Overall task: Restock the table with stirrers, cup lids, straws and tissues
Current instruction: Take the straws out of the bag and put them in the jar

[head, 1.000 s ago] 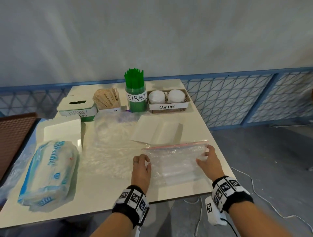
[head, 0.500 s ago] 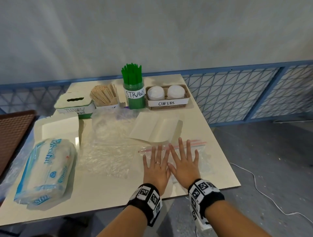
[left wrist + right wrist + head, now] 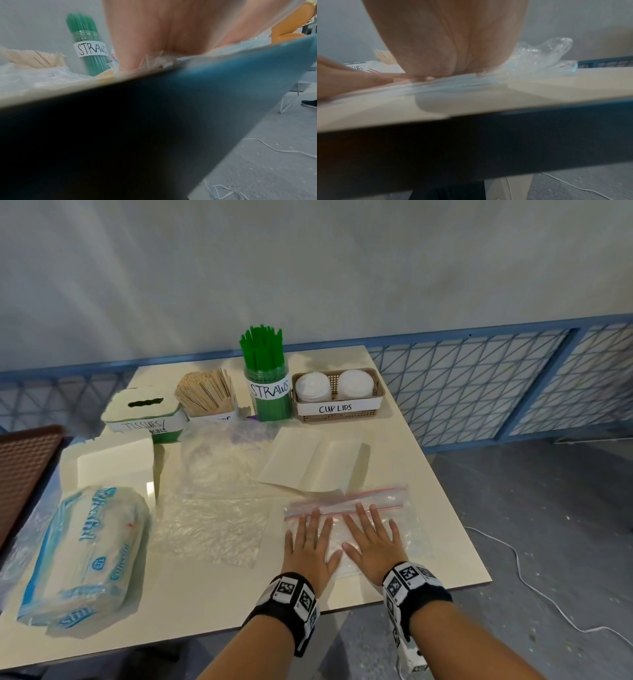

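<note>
An empty clear zip bag [image 3: 404, 505] with a red seal lies flat near the table's front right edge. My left hand [image 3: 310, 537] and right hand [image 3: 371, 537] press on it side by side, palms down, fingers straight. At the back stand the tissue box [image 3: 144, 414], the wooden stirrers [image 3: 205, 393], the jar of green straws [image 3: 265, 371] labelled STRAWS [image 3: 91, 49], and the brown basket [image 3: 339, 409] with white cup lids [image 3: 313, 386]. A wrapped tissue pack [image 3: 82, 556] lies at the front left. The wrist views show only my palms on plastic at the table edge.
Two crumpled clear bags [image 3: 212, 498] lie mid-table, with a flat white sheet [image 3: 318, 462] behind my hands and a white box [image 3: 113, 463] at the left. A brown tray [image 3: 24, 463] sits beyond the left edge. A blue lattice fence [image 3: 496, 385] and a floor cable [image 3: 534, 587] are at the right.
A second ago my hands gripped the zip bag at its two sides. They came together and flattened on it; since half a second ago they have slid slightly back toward me.
</note>
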A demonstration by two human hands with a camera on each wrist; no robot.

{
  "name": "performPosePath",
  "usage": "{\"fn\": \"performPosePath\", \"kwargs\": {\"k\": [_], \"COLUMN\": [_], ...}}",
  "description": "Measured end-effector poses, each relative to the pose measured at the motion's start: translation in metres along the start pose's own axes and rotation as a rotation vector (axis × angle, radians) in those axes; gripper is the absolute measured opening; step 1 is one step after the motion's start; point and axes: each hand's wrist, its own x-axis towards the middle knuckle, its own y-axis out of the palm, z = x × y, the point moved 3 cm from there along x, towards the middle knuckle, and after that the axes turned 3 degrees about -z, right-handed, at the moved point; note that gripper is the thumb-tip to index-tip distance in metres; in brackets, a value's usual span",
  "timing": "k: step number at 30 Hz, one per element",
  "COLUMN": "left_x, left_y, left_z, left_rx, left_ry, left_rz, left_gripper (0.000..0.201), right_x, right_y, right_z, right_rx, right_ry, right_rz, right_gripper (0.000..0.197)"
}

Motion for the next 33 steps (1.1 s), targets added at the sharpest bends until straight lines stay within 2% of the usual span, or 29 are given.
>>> {"fn": "performPosePath", "kwargs": {"k": [2,4,5,8,9,11,15,17,19,21,22,25,28,31,33], "left_x": [0.0,0.001,0.001,-0.002,-0.003,-0.006,-0.002,0.004,0.014,0.029,0.039,0.074,0.114,0.16,0.19], "left_y": [-0.001,-0.002,-0.002,-0.007,-0.011,-0.011,-0.021,-0.04,-0.066,-0.1,-0.118,-0.177,-0.231,-0.257,-0.26], "left_z": [0.002,0.004,0.004,0.004,0.004,0.004,0.001,0.0,0.002,0.009,0.014,0.031,0.055,0.087,0.106], "left_rx": [0.006,-0.006,-0.026,-0.037,-0.008,-0.015,0.064,0.057,-0.094,-0.288,-0.363,-0.512,-0.614,-0.681,-0.685], "left_ry": [-0.009,-0.032,-0.055,-0.085,-0.079,-0.049,-0.074,-0.113,-0.186,-0.258,-0.285,-0.327,-0.326,-0.325,-0.336], "left_rz": [0.034,0.088,0.125,0.173,0.201,0.319,0.447,0.459,0.367,0.225,0.165,0.073,-0.031,-0.128,-0.146], "left_gripper": [0.066,0.067,0.068,0.071,0.075,0.081,0.067,0.061,0.055,0.045,0.041,0.045,0.057,0.072,0.082], "right_x": [-0.005,-0.006,-0.007,-0.01,-0.011,-0.012,-0.011,-0.011,-0.013,-0.013,-0.01,0.013,0.041,0.078,0.109], "right_y": [-0.009,-0.01,-0.011,-0.014,-0.016,-0.018,-0.027,-0.042,-0.069,-0.104,-0.12,-0.16,-0.195,-0.226,-0.24], "right_z": [-0.002,-0.009,-0.012,-0.026,-0.03,-0.037,-0.037,-0.027,-0.009,0.018,0.033,0.069,0.096,0.12,0.13], "right_rx": [-0.007,0.006,0.023,0.028,0.028,0.041,0.003,-0.063,-0.061,0.092,0.197,0.521,0.81,0.906,0.928], "right_ry": [0.016,0.043,0.064,0.15,0.186,0.228,0.259,0.259,0.213,0.123,0.087,0.031,-0.051,-0.104,-0.079], "right_rz": [0.044,0.051,0.046,0.048,0.055,0.077,0.151,0.104,-0.101,-0.326,-0.39,-0.429,-0.414,-0.431,-0.453], "right_gripper": [0.123,0.12,0.112,0.071,0.066,0.065,0.065,0.065,0.061,0.045,0.037,0.026,0.029,0.037,0.042]}}
